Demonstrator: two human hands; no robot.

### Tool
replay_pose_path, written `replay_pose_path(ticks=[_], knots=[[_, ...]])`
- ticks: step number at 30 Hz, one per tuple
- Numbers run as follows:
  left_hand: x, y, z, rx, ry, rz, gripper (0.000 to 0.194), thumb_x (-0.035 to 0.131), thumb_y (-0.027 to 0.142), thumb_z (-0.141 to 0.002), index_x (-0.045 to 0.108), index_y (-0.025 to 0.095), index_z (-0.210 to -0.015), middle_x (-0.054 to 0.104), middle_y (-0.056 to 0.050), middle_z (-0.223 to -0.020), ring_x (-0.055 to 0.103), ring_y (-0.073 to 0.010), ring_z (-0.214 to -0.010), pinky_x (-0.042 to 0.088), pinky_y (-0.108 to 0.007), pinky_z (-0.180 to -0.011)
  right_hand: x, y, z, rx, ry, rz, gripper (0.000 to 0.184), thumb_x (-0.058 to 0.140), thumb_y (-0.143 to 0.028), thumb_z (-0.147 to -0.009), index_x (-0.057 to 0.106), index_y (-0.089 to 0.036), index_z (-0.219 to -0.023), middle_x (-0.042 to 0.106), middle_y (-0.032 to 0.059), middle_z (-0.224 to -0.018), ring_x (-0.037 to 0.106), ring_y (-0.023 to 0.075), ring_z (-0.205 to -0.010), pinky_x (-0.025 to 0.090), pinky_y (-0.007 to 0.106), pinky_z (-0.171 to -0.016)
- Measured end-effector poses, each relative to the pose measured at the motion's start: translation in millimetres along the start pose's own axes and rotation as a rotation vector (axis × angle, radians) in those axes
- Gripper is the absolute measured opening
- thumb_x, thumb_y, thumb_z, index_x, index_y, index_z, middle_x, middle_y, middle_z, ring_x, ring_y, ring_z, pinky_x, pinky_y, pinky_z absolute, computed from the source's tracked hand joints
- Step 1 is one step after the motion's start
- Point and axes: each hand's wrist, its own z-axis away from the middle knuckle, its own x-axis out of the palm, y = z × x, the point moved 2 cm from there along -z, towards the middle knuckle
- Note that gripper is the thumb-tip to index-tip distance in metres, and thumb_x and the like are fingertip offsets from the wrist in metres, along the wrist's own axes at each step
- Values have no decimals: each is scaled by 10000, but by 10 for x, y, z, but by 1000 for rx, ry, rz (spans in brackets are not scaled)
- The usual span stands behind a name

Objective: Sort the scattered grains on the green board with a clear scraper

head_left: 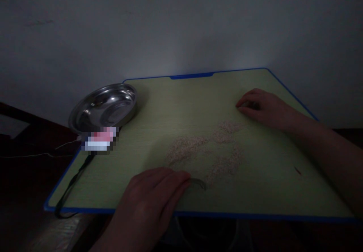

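My left hand (154,195) is at the front of the table, its fingers closed on a thin, curved greyish strip (198,183) whose kind I cannot make out. The strip's free end points right, at the near edge of the spread grains. Small pale brown grains (185,148) lie in loose, uneven patches across the middle of the tabletop. My right hand (262,108) rests over the right side, beyond and to the right of the grains. Its fingers are curled with thumb and fingertips close together; what they hold, if anything, is too dark to tell.
A shiny steel basin (104,108) stands at the left edge of the light green, blue-rimmed table (170,104). In front of it lies a blurred-out item (100,138) with a black strap (73,182) hanging over the edge. A small dark sliver (297,170) lies at right. A wall (181,25) rises behind.
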Motion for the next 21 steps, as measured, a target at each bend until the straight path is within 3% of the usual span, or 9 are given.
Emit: replay_pose_path(ticks=[5,11,21], knots=[[-62,40,43,-19,28,1,243,400,265,-1005,636,224,-966,739,35,-806,682,-111,-679,538,-236,-640,0,8,6,-15,-2,11,236,512,-381,-831,673,-223,-899,588,92,-935,625,231,-740,522,449,-740],[46,93,100,-27,15,41,232,405,232,-999,633,215,-966,732,24,-789,674,-132,-657,514,-269,-586,0,32,12,-33,13,20,199,521,-381,-825,661,-251,-881,590,91,-915,626,254,-749,512,456,-724],[47,-2,84,-51,7,-14,201,441,230,-989,641,209,-994,743,12,-836,688,-146,-694,532,-293,-642,1,39,7,6,5,49,218,515,-404,-830,668,-259,-885,603,97,-934,628,266,-746,530,482,-729]])
